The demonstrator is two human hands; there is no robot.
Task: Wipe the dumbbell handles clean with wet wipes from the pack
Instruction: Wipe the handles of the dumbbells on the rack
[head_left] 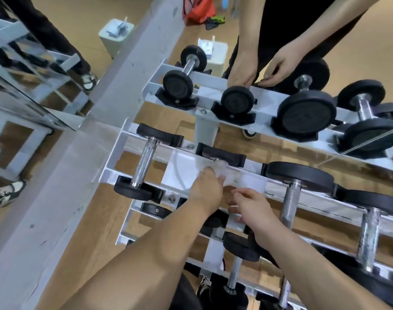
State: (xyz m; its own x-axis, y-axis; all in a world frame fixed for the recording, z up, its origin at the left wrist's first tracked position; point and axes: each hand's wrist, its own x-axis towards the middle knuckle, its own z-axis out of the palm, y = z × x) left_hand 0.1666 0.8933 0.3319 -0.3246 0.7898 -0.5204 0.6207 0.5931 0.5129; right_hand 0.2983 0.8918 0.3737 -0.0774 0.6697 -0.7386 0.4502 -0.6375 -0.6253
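Observation:
My left hand (208,190) grips a crumpled white wet wipe (220,170) wrapped round the handle of a small dumbbell (223,155) on the middle tier of the white rack (111,170). The wipe and my fingers hide that handle. My right hand (250,205) hovers just right of the left one, over the rack's near rail. Its fingers are loosely curled and I see nothing in them. A bare chrome dumbbell handle (145,162) lies one slot to the left. What looks like the wipe pack (205,48) lies on a white box behind the rack.
Another person stands across the rack with both hands (243,71) at the top tier. Black-headed dumbbells (306,116) fill the top tier, and larger ones (290,204) sit to my right. A mirror (23,81) and a grey ledge run along the left. The floor is wood.

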